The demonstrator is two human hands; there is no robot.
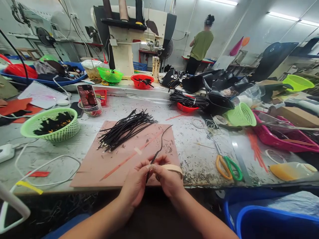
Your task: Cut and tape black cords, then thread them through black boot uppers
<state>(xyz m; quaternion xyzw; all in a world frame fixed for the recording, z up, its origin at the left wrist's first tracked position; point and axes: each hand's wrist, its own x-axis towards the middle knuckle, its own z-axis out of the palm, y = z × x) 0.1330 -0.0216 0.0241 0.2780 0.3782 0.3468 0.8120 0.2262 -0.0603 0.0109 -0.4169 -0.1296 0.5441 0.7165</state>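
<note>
My left hand (pixel 136 184) and my right hand (pixel 167 179) meet at the near edge of a pink cutting mat (pixel 99 162). Both pinch one black cord (pixel 160 142) that rises and curves away over the mat. A roll of beige tape (pixel 174 168) hangs around my right hand's fingers. A pile of similar black cords (pixel 124 130) lies on the mat just beyond my hands.
A green basket (pixel 51 124) with dark pieces stands at the left, a phone (pixel 86 96) leans in a clear cup. Scissors (pixel 228 166) lie at the right near a pink tray (pixel 281 136). A person in a green shirt (pixel 201 46) stands far back.
</note>
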